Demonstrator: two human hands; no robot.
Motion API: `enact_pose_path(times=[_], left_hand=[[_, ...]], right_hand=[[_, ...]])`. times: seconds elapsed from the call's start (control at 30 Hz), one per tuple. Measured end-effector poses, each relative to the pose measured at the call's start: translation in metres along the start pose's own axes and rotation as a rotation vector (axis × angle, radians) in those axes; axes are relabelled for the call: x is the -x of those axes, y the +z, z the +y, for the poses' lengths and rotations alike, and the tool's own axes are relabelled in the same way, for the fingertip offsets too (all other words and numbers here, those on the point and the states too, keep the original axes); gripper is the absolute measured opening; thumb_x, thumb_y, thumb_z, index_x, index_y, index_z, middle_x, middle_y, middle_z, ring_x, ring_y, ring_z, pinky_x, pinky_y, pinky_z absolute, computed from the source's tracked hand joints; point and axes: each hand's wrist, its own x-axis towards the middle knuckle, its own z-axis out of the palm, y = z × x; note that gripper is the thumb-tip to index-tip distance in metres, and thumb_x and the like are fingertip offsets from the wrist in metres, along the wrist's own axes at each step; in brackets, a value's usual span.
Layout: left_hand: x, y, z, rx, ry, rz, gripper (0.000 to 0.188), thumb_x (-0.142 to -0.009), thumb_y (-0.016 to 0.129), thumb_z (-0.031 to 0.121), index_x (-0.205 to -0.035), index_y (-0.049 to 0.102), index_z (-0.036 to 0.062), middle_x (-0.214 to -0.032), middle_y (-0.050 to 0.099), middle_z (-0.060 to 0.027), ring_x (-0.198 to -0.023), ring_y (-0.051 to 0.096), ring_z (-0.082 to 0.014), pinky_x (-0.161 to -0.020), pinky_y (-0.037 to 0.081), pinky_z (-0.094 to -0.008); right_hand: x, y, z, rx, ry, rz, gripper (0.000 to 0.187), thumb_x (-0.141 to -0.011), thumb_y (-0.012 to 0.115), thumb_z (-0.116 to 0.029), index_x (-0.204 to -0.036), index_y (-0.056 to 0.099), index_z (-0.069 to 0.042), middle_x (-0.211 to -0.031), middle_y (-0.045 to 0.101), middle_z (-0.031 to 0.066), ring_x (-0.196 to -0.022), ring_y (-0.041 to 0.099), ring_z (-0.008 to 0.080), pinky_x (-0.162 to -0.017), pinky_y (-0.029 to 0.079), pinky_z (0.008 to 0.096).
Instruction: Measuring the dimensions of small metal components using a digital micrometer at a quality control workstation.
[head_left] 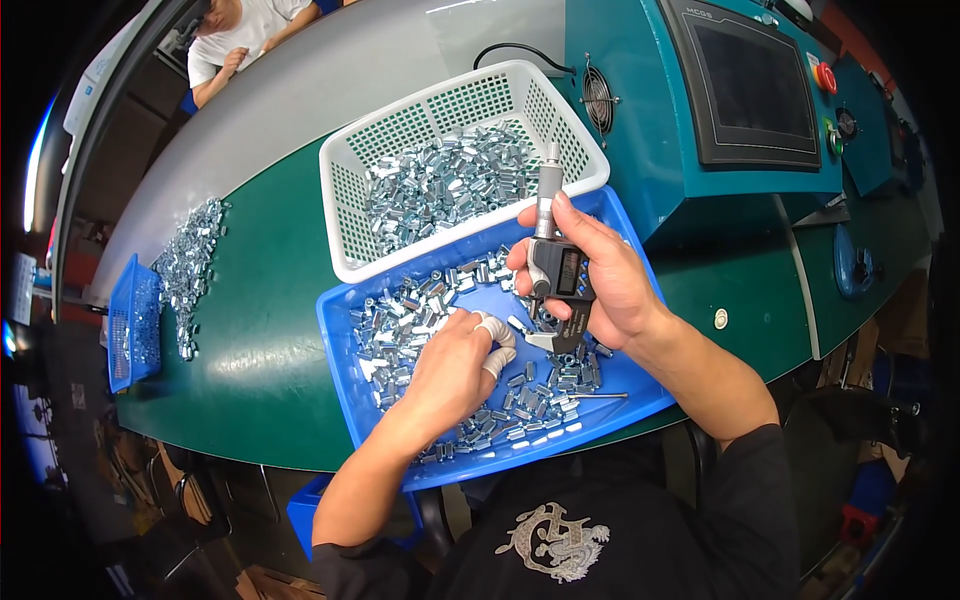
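Observation:
My right hand (pixel 622 285) is wrapped round a digital micrometer (pixel 556 262) with a small display, its thimble pointing up and its frame hanging low. My left hand (pixel 448 368) is just left of the micrometer's frame, over a blue tray (pixel 338 372). White covers are on its thumb and forefinger, whose tips curl together; what they pinch, if anything, is hidden. Small shiny hexagonal metal parts (pixel 530 402) lie loose in the tray around both hands. Among them lies a thin metal rod (pixel 600 395), near the tray's right side.
Behind the tray, a white perforated basket (pixel 345 215) holds many similar parts. At the left, a heap of metal parts (pixel 190 260) lies beside a small blue basket (pixel 122 335). A teal machine (pixel 630 130) with a screen stands back right. Another person (pixel 245 35) sits across the table.

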Motion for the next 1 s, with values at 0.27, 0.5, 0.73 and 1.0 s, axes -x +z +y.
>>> enact_pose_path(times=[0.27,0.5,0.73,1.0], left_hand=[[-0.003,-0.004,0.01,0.578,-0.31,0.028,0.025,-0.083,0.068,0.011,-0.105,0.061,0.002,-0.083,0.065,-0.0079,-0.07,0.06,-0.0169,-0.064,0.049,-0.029],[-0.001,-0.003,0.007,1.037,-0.308,0.14,0.027,-0.081,0.07,0.004,-0.107,0.063,0.0011,-0.092,0.065,-0.0049,-0.082,0.063,-0.012,-0.072,0.053,-0.0252],[0.002,0.002,0.011,1.134,-0.295,0.253,0.019,-0.086,0.064,0.006,-0.104,0.062,-0.0005,-0.095,0.067,-0.0102,-0.086,0.066,-0.0179,-0.071,0.056,-0.0294],[-0.001,0.001,0.013,1.123,-0.306,0.189,0.021,-0.088,0.062,0.008,-0.105,0.06,-0.0021,-0.096,0.067,-0.0137,-0.085,0.066,-0.0196,-0.072,0.057,-0.0314]], right_hand=[[0.0,0.0,0.0,0.001,-0.008,-0.004,0.041,-0.098,0.039,-0.042,-0.111,0.052,-0.006,-0.086,0.062,0.0105,-0.07,0.065,0.0144,-0.039,0.043,0.0196],[0.001,0.0,0.0,-0.004,-0.003,0.0,0.042,-0.098,0.039,-0.043,-0.111,0.051,-0.005,-0.087,0.063,0.0108,-0.071,0.065,0.0147,-0.039,0.043,0.0198],[-0.001,-0.002,0.002,-0.022,0.006,-0.016,0.045,-0.098,0.036,-0.045,-0.113,0.05,-0.005,-0.088,0.063,0.0113,-0.071,0.065,0.015,-0.039,0.043,0.0201],[-0.001,-0.002,0.003,-0.059,0.003,-0.039,0.05,-0.098,0.034,-0.046,-0.123,0.045,-0.004,-0.089,0.063,0.0127,-0.073,0.065,0.0156,-0.04,0.044,0.0206]])
